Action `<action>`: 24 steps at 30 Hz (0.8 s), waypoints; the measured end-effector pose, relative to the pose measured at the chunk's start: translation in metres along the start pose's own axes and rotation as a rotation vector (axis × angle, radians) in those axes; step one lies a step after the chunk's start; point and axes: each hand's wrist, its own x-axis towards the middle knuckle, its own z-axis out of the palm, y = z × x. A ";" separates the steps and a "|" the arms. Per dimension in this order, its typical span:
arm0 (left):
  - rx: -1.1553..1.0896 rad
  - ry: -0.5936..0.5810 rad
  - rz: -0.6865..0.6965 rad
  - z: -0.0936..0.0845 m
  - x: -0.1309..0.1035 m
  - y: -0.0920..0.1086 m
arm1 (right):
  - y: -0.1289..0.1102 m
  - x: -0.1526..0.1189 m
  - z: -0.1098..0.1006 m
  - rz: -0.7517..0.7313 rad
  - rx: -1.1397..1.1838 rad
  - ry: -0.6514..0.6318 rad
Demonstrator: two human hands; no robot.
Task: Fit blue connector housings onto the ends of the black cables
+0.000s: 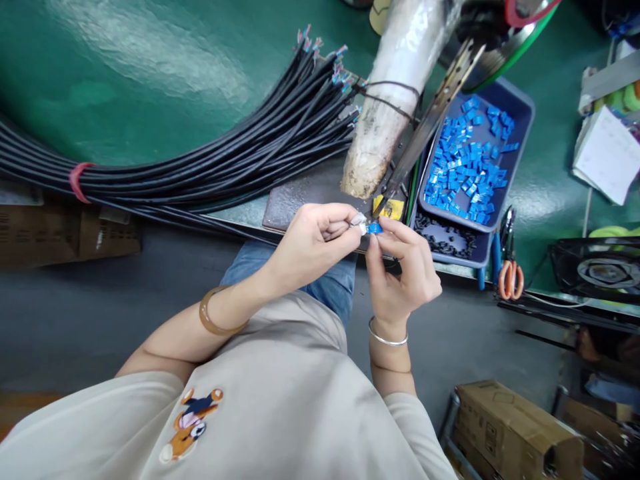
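My left hand (320, 243) pinches the end of a black cable, its thumb and a fingertip wrapped in something white. Short wires run from there into a small blue connector (374, 228). On the other side of that connector, my right hand (403, 263) holds it between thumb and fingers. Just above my fingertips are a yellow piece (389, 208) and the lower tip of a metal soldering tool or rod (425, 133). A bundle of black cables (240, 153) with stripped coloured wire ends lies to the left.
A grey-blue tray (523, 127) of blue connectors overlaps another tray (467, 259) with small black parts. A wrapped duct (390, 93) hangs above my hands. Orange-handled pliers (510, 280), papers (607, 157) and a black fan (600, 270) are at right; a cardboard box (515, 427) stands below.
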 end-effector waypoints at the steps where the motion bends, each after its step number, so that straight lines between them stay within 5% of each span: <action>1: 0.003 0.005 0.001 0.000 0.000 0.000 | 0.000 0.001 0.000 0.010 0.007 0.004; 14: -0.027 -0.100 -0.061 -0.005 0.001 0.004 | -0.003 0.000 -0.003 -0.020 0.034 -0.011; 19: 0.034 -0.158 0.013 -0.006 -0.005 0.007 | 0.000 0.001 -0.020 0.167 0.164 0.005; 21: 0.094 -0.200 0.064 -0.008 -0.009 0.009 | 0.000 0.003 -0.030 0.268 0.173 -0.059; 24: 0.196 -0.349 0.120 -0.013 -0.017 0.009 | 0.002 0.005 -0.037 0.278 0.104 -0.322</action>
